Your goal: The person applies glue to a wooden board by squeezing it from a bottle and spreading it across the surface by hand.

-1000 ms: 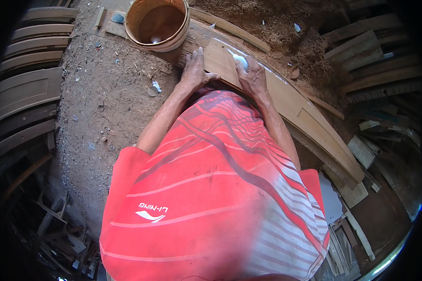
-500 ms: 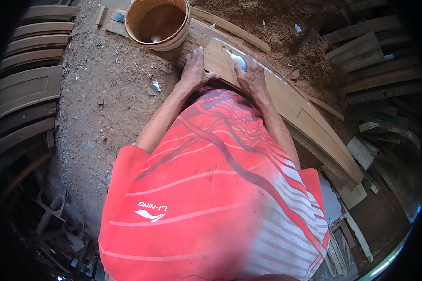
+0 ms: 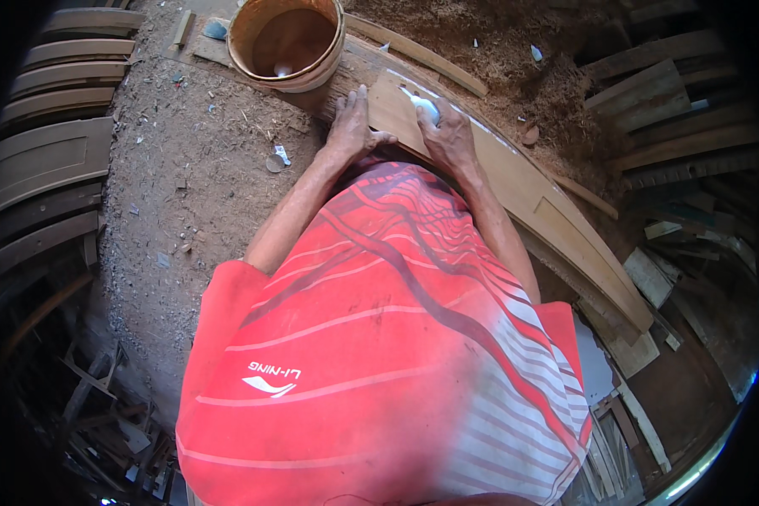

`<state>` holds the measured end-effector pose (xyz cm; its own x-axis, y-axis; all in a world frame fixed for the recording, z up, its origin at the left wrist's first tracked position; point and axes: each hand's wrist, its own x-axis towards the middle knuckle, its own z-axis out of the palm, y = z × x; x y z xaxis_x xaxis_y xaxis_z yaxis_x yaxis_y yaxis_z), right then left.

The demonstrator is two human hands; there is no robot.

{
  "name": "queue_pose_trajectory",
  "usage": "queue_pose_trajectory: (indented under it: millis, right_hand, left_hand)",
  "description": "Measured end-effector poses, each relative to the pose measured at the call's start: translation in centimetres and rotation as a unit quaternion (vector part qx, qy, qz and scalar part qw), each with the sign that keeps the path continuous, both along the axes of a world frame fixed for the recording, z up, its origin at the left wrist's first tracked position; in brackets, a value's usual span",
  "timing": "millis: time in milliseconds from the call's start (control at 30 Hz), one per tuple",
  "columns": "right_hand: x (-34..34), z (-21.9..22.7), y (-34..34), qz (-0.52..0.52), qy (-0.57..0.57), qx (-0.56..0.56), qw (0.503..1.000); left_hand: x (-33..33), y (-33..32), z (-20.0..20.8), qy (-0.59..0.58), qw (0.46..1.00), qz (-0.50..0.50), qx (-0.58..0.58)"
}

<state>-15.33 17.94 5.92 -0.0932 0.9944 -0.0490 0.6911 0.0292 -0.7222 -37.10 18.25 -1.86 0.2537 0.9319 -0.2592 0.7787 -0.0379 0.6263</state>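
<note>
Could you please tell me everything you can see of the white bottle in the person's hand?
The bottle is white, apparently plastic, with a narrow, pointed nozzle. The right hand grips its body, hiding the rear part. It is held over the left part of the wooden panel, nozzle aimed away from the person and leftward, near a white streak along the panel's far edge. Whether the tip touches wood is unclear.

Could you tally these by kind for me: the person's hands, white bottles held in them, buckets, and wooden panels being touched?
Left hand and right hand: 2
White bottle, held: 1
Bucket: 1
Wooden panel, touched: 1
Total: 5
</note>
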Motion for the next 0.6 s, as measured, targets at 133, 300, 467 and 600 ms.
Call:
queue_pose_trajectory:
  millis: [133,300,467,600]
  right_hand:
    - [-0.2,-1.2,0.2,0.017,0.001,0.026,1.0]
    - [0.0,-1.9,0.4,0.034,-0.012,0.042,0.998]
    - [-0.3,-1.8,0.4,0.031,-0.006,0.04,0.999]
    - [-0.3,-2.1,0.4,0.022,-0.003,0.043,0.999]
  left_hand:
    - [-0.1,-0.1,-0.4,0.002,1.0,-0.005,0.011]
    - [0.0,0.0,-0.2,0.003,1.0,-0.007,0.004]
    - [-0.2,-0.1,-0.8,0.001,1.0,-0.012,0.016]
    - [-0.1,0.0,-0.5,0.006,1.0,-0.012,0.011]
